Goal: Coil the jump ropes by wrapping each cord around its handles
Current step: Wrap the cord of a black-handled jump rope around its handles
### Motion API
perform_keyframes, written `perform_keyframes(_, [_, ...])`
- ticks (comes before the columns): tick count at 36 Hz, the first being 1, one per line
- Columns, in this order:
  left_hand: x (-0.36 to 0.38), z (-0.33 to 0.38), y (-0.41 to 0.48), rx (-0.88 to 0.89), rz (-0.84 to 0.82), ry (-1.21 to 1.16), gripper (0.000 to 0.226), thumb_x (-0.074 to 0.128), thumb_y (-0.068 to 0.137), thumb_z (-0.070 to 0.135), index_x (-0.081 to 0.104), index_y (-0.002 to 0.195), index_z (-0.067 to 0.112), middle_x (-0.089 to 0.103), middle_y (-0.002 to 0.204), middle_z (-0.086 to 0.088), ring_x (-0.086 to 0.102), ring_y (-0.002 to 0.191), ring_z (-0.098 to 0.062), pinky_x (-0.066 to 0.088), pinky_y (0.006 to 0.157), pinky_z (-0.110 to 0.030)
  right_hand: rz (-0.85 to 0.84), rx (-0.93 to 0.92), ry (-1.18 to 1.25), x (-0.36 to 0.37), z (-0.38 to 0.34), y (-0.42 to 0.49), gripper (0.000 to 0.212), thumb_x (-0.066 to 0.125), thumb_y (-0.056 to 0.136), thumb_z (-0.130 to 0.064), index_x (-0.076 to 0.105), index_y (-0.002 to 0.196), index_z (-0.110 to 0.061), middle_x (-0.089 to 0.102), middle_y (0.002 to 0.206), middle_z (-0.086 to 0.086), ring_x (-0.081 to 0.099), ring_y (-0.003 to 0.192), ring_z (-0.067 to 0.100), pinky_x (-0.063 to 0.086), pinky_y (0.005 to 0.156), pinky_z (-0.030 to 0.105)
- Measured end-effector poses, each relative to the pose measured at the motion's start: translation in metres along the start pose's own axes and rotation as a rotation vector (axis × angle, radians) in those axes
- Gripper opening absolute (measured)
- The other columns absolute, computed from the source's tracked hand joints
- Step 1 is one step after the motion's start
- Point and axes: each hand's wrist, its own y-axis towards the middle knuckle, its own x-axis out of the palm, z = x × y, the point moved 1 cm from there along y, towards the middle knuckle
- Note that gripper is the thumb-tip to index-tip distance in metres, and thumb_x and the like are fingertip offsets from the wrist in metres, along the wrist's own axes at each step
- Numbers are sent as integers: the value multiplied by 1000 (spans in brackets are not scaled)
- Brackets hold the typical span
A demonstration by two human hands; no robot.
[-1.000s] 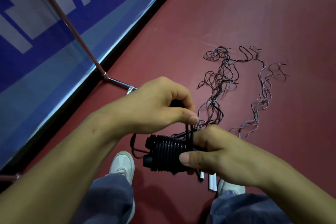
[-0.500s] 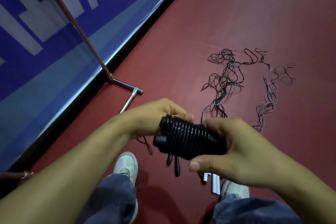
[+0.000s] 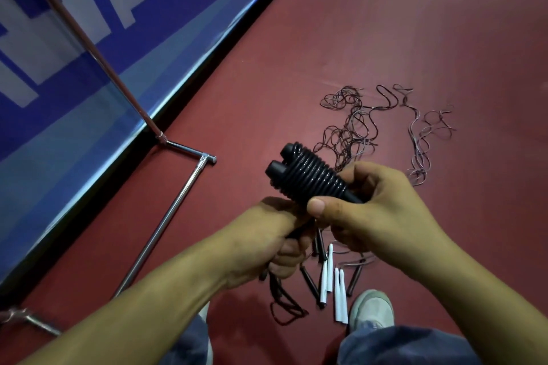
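Bundle (image 3: 308, 179) tilts up in right hand (image 3: 379, 216); left hand (image 3: 267, 240) dropped, gripping cord (image 3: 275, 290).

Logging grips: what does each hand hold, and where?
Right hand grips the coiled rope at its near end; left hand grips its loose tail.

The light is dim and warm and falls from overhead: the red floor (image 3: 415, 24) is brightest mid-view and darkens toward the corners, with only soft, shapeless shadows beneath the legs. Small hard gleams sit on the ridges of the coiled jump rope (image 3: 311, 178), along the metal tube (image 3: 166, 216) and on the glossy lower edge of the blue banner (image 3: 89, 98). The wide lens bows the banner's edge and swells the forearms (image 3: 118, 320) at the bottom corners, where they go soft, and the thin loose cords (image 3: 350, 127) on the floor are smeared, their strands hard to separate.
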Motion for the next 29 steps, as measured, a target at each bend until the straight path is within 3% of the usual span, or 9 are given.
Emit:
perform_keyframes(2, [-1,4,-2,48,12,56,43,48,103,27,58,63,16,23,52,-2,16,48,-15,13,50,-31,18,17,31,-1,-1,1,69,99,51,-45,58,86,-3,60,58,9,52,43,23,39,40,26])
perform_keyframes(4, [-1,8,-4,110,10,69,38,48,105,28,60,70,20,23,54,-2,16,48,-15,14,49,-31,28,38,88,-2,-2,4,56,87,57,-35,56,87,1,58,54,8,52,40,21,37,37,25])
perform_keyframes(8, [-1,10,-5,176,119,207,1,56,102,14,56,101,15,34,53,3,26,45,-12,20,48,-29,25,64,199,-4,0,9,51,80,63,-34,57,90,3,59,54,7,46,39,20,33,38,23])
perform_keyframes(12, [-3,8,-5,221,266,353,22,65,98,22,61,77,24,60,57,-2,46,44,-12,37,50,-29,16,125,326,-5,5,9,54,78,69,-35,59,100,6,65,68,11,45,41,18,33,40,20])
perform_keyframes(15, [1,14,-10,242,285,429,30,62,100,25,62,70,21,65,63,-3,53,51,-13,48,58,-28,32,147,361,-1,7,11,53,76,68,-38,60,98,3,62,68,10,44,42,16,32,39,21])
perform_keyframes(20, [12,17,-17,302,343,408,32,57,102,28,66,76,12,57,57,4,44,49,-13,39,55,-30,60,86,320,6,9,11,51,70,76,-41,54,97,2,53,59,7,43,43,16,32,39,23])
perform_keyframes(23, [17,21,-19,316,392,502,27,60,99,25,63,79,8,48,56,7,38,50,-10,35,52,-28,117,47,244,15,13,9,58,72,83,-48,49,106,0,55,70,11,47,46,16,35,41,27])
perform_keyframes(26, [25,23,-23,345,439,619,24,70,87,25,53,71,17,48,54,10,39,48,-8,36,48,-23,130,99,231,22,14,6,62,70,77,-57,47,107,-8,59,75,7,54,54,16,42,47,29])
perform_keyframes(29, [30,23,-27,417,505,794,28,73,77,37,48,73,25,57,63,18,51,53,-6,42,52,-21,78,173,372,26,14,4,47,65,84,-48,44,106,-12,57,69,3,52,55,16,43,50,33])
